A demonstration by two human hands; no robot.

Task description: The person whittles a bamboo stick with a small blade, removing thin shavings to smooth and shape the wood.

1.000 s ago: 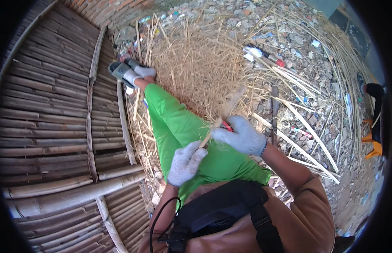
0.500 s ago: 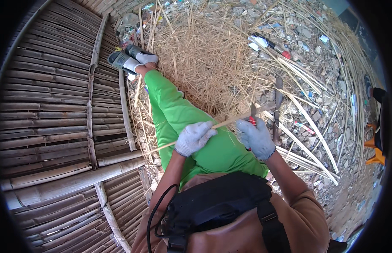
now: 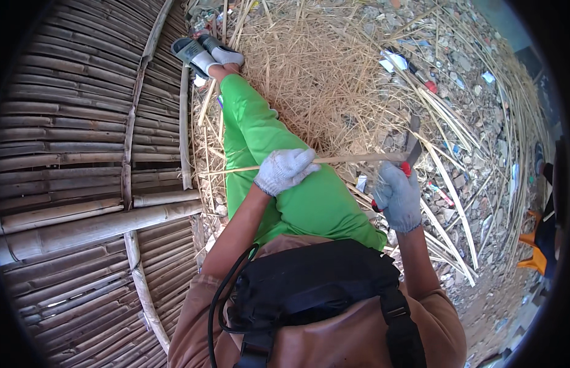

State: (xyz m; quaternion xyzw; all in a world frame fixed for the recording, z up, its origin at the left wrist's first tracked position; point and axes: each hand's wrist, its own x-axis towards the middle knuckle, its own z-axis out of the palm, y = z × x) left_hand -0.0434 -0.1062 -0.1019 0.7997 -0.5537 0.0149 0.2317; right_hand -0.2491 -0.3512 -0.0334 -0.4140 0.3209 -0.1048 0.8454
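Observation:
My left hand (image 3: 285, 170), in a whitish knit glove, is closed around a thin pale bamboo strip (image 3: 352, 158) above my green-trousered thigh. The strip lies crosswise, its narrow end sticking out to the left past my leg. In my gloved right hand (image 3: 398, 199) is a knife (image 3: 406, 168) with a red handle, its blade pointing away from me. The strip's wider right end meets the knife just above my right fist. Whether the blade bites into the strip is hard to make out.
A bamboo-slat panel (image 3: 70, 144) fills the left side. Straw-like shavings (image 3: 315, 80) cover the ground ahead. Long split strips (image 3: 450, 202) lie over rubble at right, near a dark metal blade (image 3: 415, 124). An orange plastic object (image 3: 531, 245) stands beside someone at the far right.
My right hand with the knife has moved right, away from my left hand, which still grips the strip. More of the strip shows between them. The whole view has shifted slightly.

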